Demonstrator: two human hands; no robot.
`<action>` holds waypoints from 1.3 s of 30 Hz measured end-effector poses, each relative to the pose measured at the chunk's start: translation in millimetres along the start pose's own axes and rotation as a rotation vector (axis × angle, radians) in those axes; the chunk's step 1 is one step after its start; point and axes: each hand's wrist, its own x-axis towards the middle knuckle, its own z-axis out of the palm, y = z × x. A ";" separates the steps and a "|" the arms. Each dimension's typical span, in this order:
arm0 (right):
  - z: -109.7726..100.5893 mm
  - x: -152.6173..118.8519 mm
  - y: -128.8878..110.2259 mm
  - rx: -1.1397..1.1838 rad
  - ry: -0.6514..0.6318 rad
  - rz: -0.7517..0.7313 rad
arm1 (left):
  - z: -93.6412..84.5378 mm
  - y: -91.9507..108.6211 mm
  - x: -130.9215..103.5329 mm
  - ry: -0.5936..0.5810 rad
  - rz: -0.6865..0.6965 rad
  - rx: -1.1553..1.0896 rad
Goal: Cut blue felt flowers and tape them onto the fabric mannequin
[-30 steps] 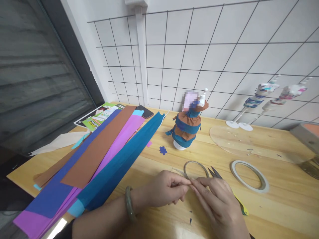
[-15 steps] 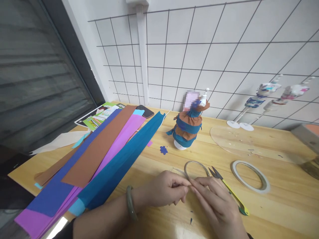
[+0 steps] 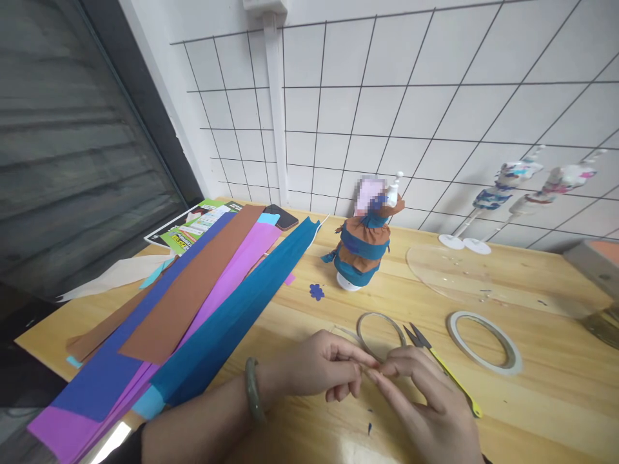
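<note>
My left hand (image 3: 322, 364), with a green bangle at its wrist, meets my right hand (image 3: 430, 403) above the front of the table. Their fingertips pinch together; whatever lies between them is too small to make out. Just behind the fingers lies a thin tape ring (image 3: 380, 314). Yellow-handled thread snips (image 3: 449, 367) rest beside my right hand, partly covered by it. Farther back is a dark blue paper flower (image 3: 316, 292). A figure wrapped in brown and teal crepe paper (image 3: 363, 248) stands upright on a white base.
Long crepe paper strips (image 3: 232, 316) cover the table's left side, with a phone (image 3: 283, 217) behind them. On the right are a white tape roll (image 3: 515, 361), a clear round sheet (image 3: 435, 277), two decorated white figures (image 3: 493, 196) and a grey box (image 3: 592, 270).
The fingers of my right hand have shifted and spread a little, with thumb and index parting somewhat. My left hand stays nearly in place, its index finger stretched slightly farther right.
</note>
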 end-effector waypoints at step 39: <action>10.7 -9.5 29.8 0.066 0.024 0.245 | 8.4 60.9 46.7 0.600 0.438 -0.536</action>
